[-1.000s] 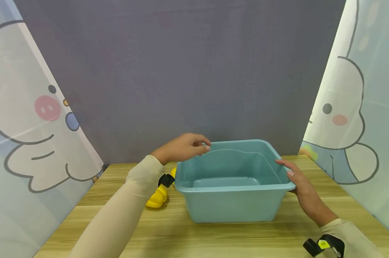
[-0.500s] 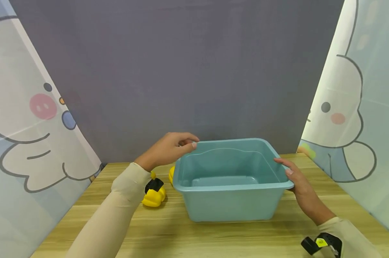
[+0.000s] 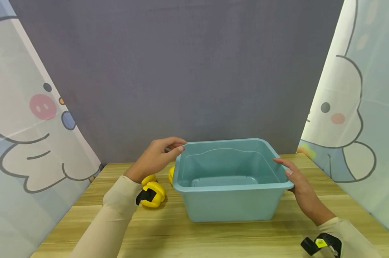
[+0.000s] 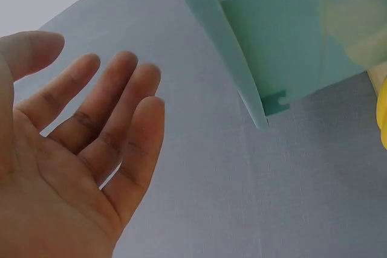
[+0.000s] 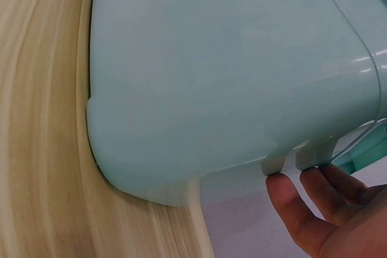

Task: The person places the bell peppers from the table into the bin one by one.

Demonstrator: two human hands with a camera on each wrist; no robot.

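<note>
A light blue-green plastic tub (image 3: 229,203) stands upright on the wooden table, with nothing visible inside. My right hand (image 3: 299,184) holds its right rim; in the right wrist view the fingers (image 5: 290,206) touch the outer wall just under the rim. My left hand (image 3: 159,157) hovers at the back left corner of the tub, over the table. The left wrist view has its palm (image 4: 54,203) facing the camera, fingers spread and slightly bent, apart from the tub rim (image 4: 227,52). Below that wrist lies a yellow lobed object (image 3: 159,196), like a bell pepper, partly covered by a black wrist strap.
A second yellow piece (image 3: 149,179) shows behind the lobed one, and another yellow object (image 3: 171,175) is half hidden behind the tub's left side. A grey cloth backdrop (image 3: 181,71) hangs behind the table (image 3: 188,240). Printed cartoon curtains (image 3: 17,143) flank both sides.
My left hand has moved left, from above the tub's back left rim to beside its corner, uncovering more of the yellow objects. My right hand stays on the right rim.
</note>
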